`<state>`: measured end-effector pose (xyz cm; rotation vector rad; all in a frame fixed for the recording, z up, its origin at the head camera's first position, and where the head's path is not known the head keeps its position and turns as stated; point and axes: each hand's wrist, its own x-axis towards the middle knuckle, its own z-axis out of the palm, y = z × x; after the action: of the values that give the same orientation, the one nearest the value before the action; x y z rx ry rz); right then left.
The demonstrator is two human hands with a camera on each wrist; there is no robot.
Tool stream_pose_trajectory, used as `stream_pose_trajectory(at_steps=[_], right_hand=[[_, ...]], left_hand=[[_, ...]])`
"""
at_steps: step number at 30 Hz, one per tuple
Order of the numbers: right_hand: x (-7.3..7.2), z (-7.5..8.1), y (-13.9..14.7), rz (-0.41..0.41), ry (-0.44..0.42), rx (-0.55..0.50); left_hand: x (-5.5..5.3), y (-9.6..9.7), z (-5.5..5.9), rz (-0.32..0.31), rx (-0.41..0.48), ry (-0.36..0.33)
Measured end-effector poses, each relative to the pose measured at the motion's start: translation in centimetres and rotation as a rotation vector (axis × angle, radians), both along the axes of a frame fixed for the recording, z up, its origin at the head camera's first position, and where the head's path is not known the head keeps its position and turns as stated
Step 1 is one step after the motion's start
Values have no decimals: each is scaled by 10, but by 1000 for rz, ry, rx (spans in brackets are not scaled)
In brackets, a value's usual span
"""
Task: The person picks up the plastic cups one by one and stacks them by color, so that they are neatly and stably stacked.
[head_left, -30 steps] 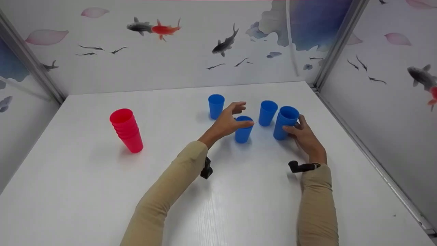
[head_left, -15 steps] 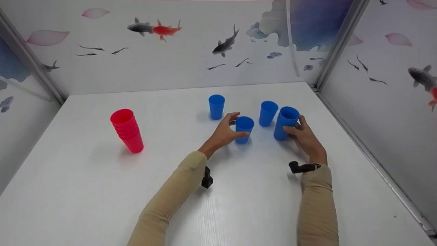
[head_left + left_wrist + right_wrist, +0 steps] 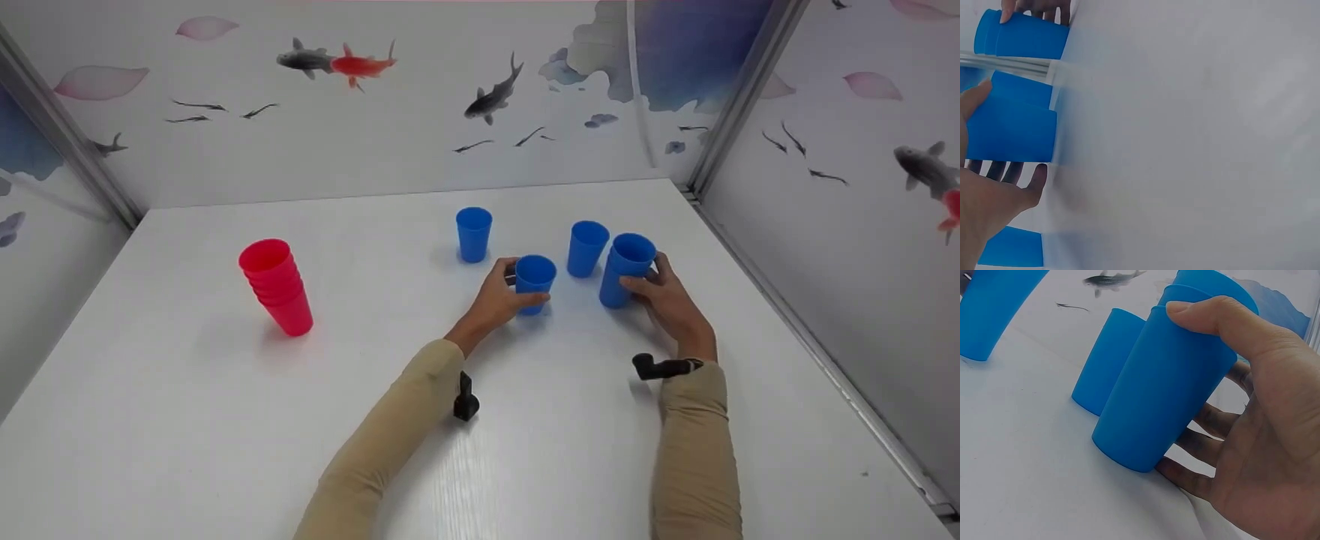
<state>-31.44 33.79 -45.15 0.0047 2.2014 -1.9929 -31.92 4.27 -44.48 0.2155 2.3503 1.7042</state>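
In the head view my left hand [image 3: 496, 301] holds a single blue cup [image 3: 535, 276], thumb across its near side and fingers around the left and back. The left wrist view has this cup [image 3: 1013, 129] between the thumb and the fingers. To the right, my right hand [image 3: 670, 301] grips a stack of nested blue cups [image 3: 615, 285]. Up close in the right wrist view, the thumb lies over the upper part of the stack [image 3: 1157, 394] and the other fingers reach behind it. Both the cup and the stack stand upright on the white table [image 3: 420, 465].
One blue cup [image 3: 587, 251] stands just behind and left of the stack. Another blue cup [image 3: 473, 236] is farther back, left of centre. A leaning-looking stack of red cups [image 3: 277, 289] stands at the left. Printed wall panels [image 3: 420, 150] enclose the table's back and sides.
My left hand has come down and back from above the front blue cup, and its fingers have closed round that cup. The right hand and its stack have stayed in place.
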Motion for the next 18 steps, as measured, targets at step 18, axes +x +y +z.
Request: stream_pose_trajectory(at_steps=[18], right_hand=[[2,0,1,26,25,2]], left_hand=[[0,14,33,-21,31,36]])
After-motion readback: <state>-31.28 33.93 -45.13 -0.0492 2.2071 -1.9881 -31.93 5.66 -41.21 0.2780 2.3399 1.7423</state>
